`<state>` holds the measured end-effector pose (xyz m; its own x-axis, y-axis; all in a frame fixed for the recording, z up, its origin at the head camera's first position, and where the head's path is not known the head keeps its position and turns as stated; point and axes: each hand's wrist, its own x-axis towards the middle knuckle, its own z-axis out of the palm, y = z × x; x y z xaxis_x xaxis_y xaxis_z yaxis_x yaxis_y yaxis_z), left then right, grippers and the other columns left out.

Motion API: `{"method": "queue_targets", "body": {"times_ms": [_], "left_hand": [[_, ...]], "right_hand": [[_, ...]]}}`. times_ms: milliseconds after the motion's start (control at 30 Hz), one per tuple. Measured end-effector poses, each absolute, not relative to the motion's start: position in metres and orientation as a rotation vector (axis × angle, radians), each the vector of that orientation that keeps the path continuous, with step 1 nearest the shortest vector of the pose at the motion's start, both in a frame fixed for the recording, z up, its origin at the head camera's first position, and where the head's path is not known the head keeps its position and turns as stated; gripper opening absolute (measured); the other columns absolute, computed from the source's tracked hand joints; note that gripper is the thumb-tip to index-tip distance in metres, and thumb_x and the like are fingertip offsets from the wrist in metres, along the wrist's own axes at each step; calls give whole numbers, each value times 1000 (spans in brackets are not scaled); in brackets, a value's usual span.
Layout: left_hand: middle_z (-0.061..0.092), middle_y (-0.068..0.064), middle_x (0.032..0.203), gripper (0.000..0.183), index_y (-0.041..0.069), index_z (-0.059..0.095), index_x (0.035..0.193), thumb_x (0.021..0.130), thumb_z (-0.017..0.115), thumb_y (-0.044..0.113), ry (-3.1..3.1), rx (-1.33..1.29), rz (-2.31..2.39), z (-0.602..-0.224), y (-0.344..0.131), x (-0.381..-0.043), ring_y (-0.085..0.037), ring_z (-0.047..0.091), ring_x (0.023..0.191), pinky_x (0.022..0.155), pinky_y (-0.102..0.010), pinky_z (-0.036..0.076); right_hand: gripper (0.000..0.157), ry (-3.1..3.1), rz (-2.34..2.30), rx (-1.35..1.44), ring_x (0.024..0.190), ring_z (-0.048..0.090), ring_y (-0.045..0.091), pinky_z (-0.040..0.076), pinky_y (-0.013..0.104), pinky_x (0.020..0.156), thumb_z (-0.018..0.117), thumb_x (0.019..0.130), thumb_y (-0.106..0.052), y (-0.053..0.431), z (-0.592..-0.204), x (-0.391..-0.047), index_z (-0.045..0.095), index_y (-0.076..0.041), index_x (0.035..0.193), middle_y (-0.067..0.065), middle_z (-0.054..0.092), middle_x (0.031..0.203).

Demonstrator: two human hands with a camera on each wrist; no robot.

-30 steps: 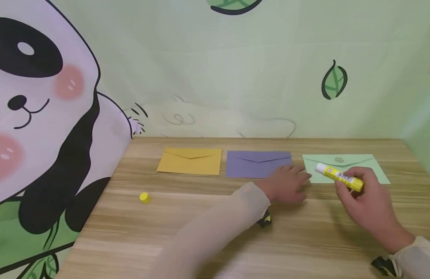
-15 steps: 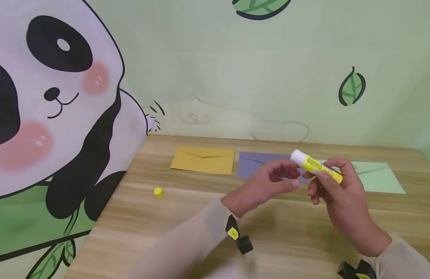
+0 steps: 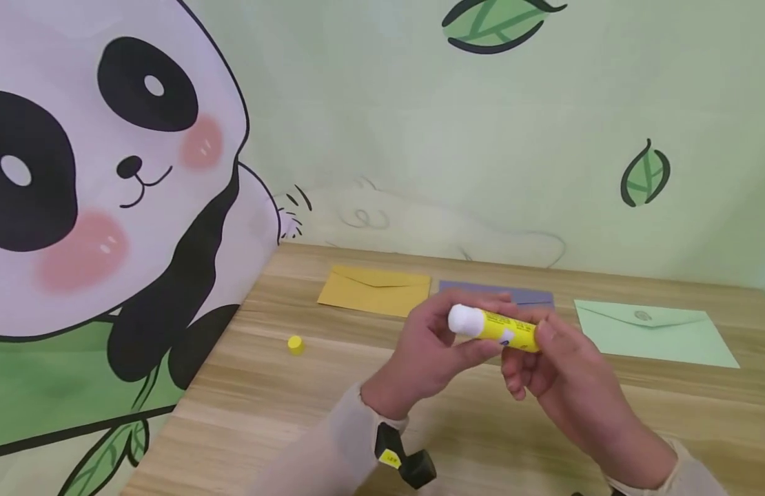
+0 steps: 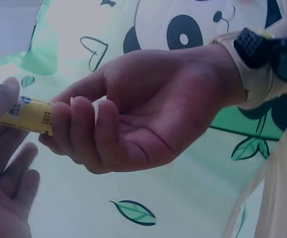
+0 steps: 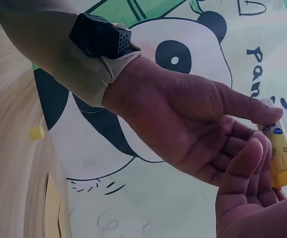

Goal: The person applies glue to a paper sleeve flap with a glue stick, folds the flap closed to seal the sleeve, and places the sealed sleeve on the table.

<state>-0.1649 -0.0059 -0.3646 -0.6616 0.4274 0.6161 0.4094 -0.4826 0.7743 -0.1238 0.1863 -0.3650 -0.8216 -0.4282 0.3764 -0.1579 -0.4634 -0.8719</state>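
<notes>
A yellow glue stick (image 3: 509, 332) with a white end is held up between both hands, above the table. My right hand (image 3: 577, 389) pinches its yellow end, the thumb lying on the label. At the white end, my left hand (image 3: 413, 358) has its fingers curled behind the stick and its thumb below. The left wrist view shows those left fingers wrapped over the glue stick (image 4: 36, 116), hiding its far end. A small yellow cap (image 3: 296, 345) rests on the table at the left.
Along the back of the wooden table (image 3: 246, 406) lie a yellow envelope (image 3: 376, 291), a purple envelope (image 3: 534, 297) partly hidden by the hands, and a light green envelope (image 3: 655, 337). A wall covering with a panda drawing (image 3: 190, 165) stands behind.
My left hand has left the area by the purple and green envelopes and taken hold of the glue stick. My right hand has brought the stick left and nearer. The head view has shifted.
</notes>
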Motion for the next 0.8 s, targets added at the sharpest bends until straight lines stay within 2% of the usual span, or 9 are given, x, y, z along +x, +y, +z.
{"method": "queue_targets", "body": {"times_ms": [133, 233, 300, 433, 533, 600, 700, 800], "left_hand": [[57, -44, 113, 54, -15, 53, 111, 88, 76, 29, 1610, 1358, 2400, -362, -7, -158, -29, 65, 117, 95, -41, 55], [58, -45, 107, 54, -15, 54, 108, 88, 76, 30, 1621, 1377, 2443, -362, -5, -154, -17, 68, 109, 89, -35, 57], [58, -45, 105, 54, -16, 54, 107, 88, 76, 30, 1627, 1382, 2474, -362, -4, -151, -15, 68, 107, 86, -34, 58], [60, -44, 102, 51, -14, 54, 105, 89, 76, 28, 1648, 1384, 2512, -365, 0, -147, -15, 69, 105, 82, -35, 59], [61, -42, 103, 46, -13, 54, 104, 90, 75, 26, 1683, 1386, 2514, -366, 0, -145, -15, 69, 105, 82, -36, 59], [61, -41, 103, 44, -13, 53, 105, 90, 75, 23, 1693, 1404, 2497, -367, -1, -145, -17, 69, 105, 83, -37, 59], [62, -39, 104, 36, -11, 54, 105, 86, 78, 8, 1721, 1472, 2429, -367, -5, -146, -25, 69, 104, 86, -40, 58], [63, -38, 104, 39, -11, 54, 105, 75, 79, -15, 1710, 1588, 2335, -366, -8, -145, -34, 69, 103, 87, -45, 57]], "right_hand": [[35, 1562, -2446, -841, 86, 63, 13, 54, 24, 74, 30, 109, -5, 188, -367, -117, 59, -5, 129, 1, 65, 105], [29, 1655, -2479, -973, 89, 65, 13, 55, 24, 80, 39, 105, 4, 186, -368, -113, 57, -2, 126, 3, 67, 110], [26, 1746, -2516, -1104, 94, 68, 14, 56, 24, 83, 47, 101, 8, 184, -368, -112, 57, 1, 124, 5, 68, 113], [29, 1839, -2632, -1475, 106, 69, 21, 56, 25, 88, 65, 88, 14, 175, -372, -117, 57, 16, 115, 15, 68, 120], [34, 1861, -2649, -1645, 112, 67, 26, 56, 27, 90, 72, 81, 15, 173, -373, -122, 58, 19, 112, 20, 69, 120], [32, 1859, -2609, -1564, 108, 69, 24, 57, 26, 88, 69, 86, 12, 177, -373, -121, 58, 17, 116, 19, 70, 120], [28, 1689, -2448, -1320, 99, 70, 19, 57, 27, 86, 47, 102, 4, 189, -374, -118, 54, 9, 129, 12, 70, 118], [37, 1485, -2317, -1111, 92, 68, 16, 56, 29, 80, 26, 109, -4, 197, -377, -114, 52, 0, 135, 7, 68, 117]]}}
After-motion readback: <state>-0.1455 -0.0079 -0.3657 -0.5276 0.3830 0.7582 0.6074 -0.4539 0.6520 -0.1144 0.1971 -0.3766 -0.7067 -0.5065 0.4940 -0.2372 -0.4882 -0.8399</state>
